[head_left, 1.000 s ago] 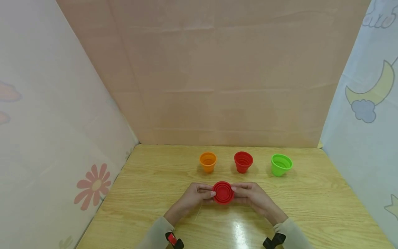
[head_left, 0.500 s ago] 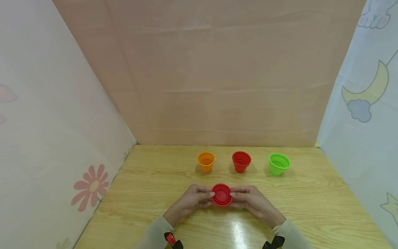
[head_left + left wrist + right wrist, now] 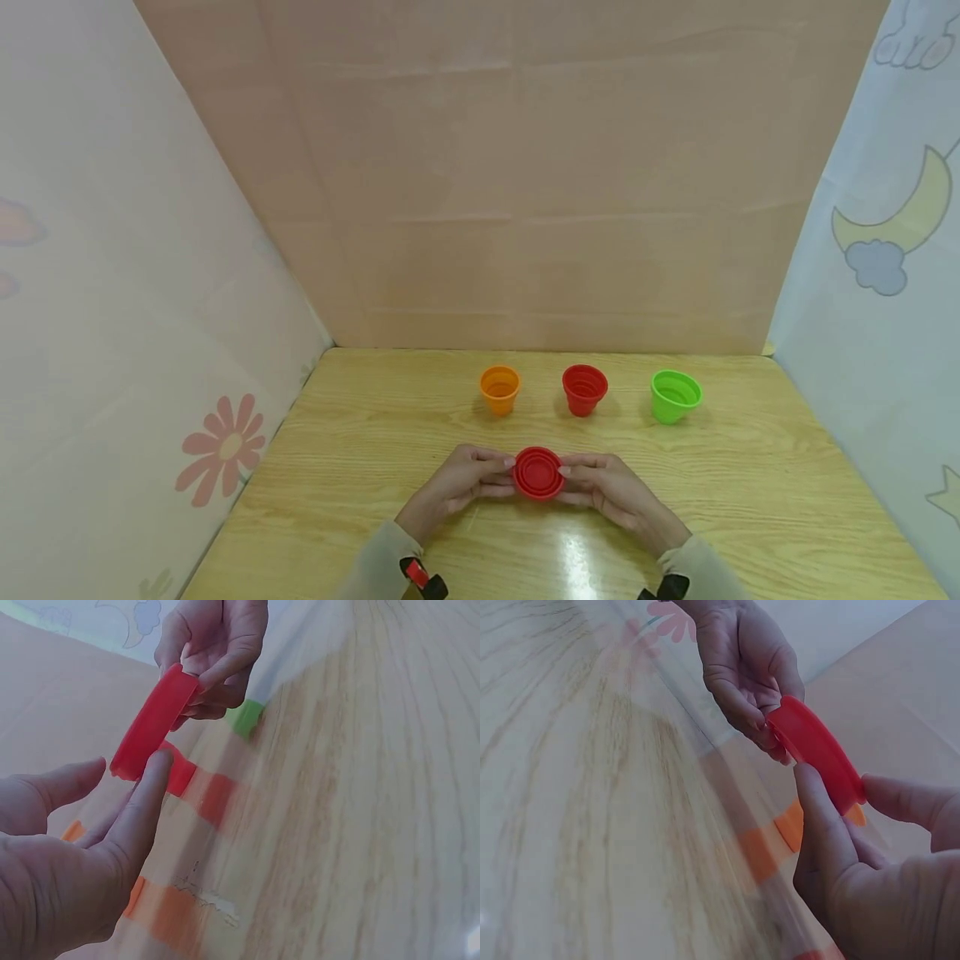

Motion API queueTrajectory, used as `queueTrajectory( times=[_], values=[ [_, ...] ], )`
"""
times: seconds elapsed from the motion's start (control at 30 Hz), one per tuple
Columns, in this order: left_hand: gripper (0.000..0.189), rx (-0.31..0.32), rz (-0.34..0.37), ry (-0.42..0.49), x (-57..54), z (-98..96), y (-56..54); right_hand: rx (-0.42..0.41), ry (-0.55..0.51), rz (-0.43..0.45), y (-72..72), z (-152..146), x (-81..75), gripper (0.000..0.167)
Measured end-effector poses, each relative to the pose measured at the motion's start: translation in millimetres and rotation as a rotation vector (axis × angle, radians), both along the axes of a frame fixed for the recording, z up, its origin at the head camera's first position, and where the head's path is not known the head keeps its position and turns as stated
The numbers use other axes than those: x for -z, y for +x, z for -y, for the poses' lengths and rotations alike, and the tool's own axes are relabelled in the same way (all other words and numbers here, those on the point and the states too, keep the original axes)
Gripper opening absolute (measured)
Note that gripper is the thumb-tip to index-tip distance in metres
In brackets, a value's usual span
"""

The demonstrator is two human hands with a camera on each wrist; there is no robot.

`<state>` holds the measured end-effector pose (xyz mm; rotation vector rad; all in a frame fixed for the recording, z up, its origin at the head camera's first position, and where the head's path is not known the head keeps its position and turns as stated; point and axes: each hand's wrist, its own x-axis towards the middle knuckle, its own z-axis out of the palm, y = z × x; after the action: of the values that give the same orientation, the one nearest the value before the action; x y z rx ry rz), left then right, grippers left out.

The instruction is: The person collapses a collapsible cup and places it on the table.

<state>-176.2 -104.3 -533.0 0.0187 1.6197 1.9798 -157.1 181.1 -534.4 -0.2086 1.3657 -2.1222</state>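
Note:
A red collapsible cup (image 3: 538, 473), folded down to a flat ringed disc, is held above the table between both hands. My left hand (image 3: 465, 483) grips its left edge, thumb by the rim and fingers at the side and underneath. On the opposite edge my right hand (image 3: 618, 493) pinches it, thumb on the rim and fingertips beneath. The left wrist view shows the folded cup (image 3: 154, 724) edge-on, the left thumb close to the rim. Beyond the hands stand an orange cup (image 3: 500, 390), another red cup (image 3: 584, 390) and a green cup (image 3: 676, 396), all unfolded and upright.
The wooden table (image 3: 337, 450) has a beige wall panel (image 3: 517, 208) along its back edge. Patterned white sheets, the left one (image 3: 150, 333) with a flower and the right one (image 3: 862, 375) with a moon, flank it.
The folded cup and both hands have shifted slightly toward the person. The right thumb has come onto the cup's rim. The three standing cups stay in place; the head view sways a little.

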Motion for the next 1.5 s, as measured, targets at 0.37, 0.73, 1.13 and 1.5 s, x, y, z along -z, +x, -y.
queueTrajectory(
  times=[0.37, 0.73, 1.13, 1.5],
  values=[
    [0.029, 0.005, 0.037, 0.008, 3.4, -1.1, -1.6, 0.015, 0.021, 0.023, 0.2, 3.1, 3.4, 0.027],
    [0.031, -0.017, 0.015, -0.011, 6.5, 8.3, -3.6, 0.028, 0.05, 0.036, -4.5, 14.7, 7.5, 0.031],
    [0.034, -0.024, -0.023, -0.026, 5.6, 41.4, -14.8, 0.044, 0.038, 0.045, -17.3, 49.4, 4.0, 0.033],
    [0.037, 0.007, -0.068, -0.072, -6.6, 88.1, -32.5, 0.067, 0.04, 0.036, -39.1, 98.0, -0.4, 0.036]
  ],
)
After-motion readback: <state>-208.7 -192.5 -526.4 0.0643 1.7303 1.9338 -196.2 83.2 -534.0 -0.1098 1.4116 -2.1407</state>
